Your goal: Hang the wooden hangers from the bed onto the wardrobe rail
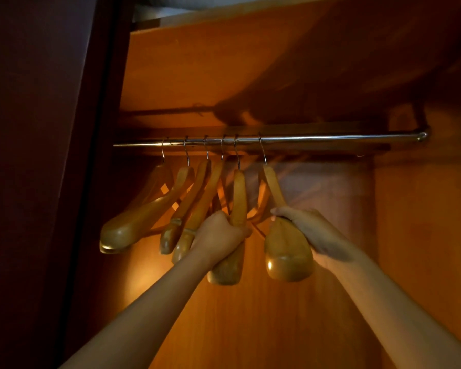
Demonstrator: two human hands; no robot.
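Several wooden hangers hang by metal hooks on the chrome wardrobe rail (317, 139), bunched toward its left half. My left hand (218, 234) grips the arm of one hanger (238, 198), second from the right. My right hand (306, 230) holds the rightmost hanger (286, 251) by its broad shoulder end; its hook is over the rail. To the left, the other hangers (144, 217) dangle at an angle, untouched.
A dark wardrobe door or frame (64, 155) stands at the left. An orange wooden shelf (224, 62) sits above the rail, and the back panel (410, 235) lies behind. The rail's right half carries no hangers.
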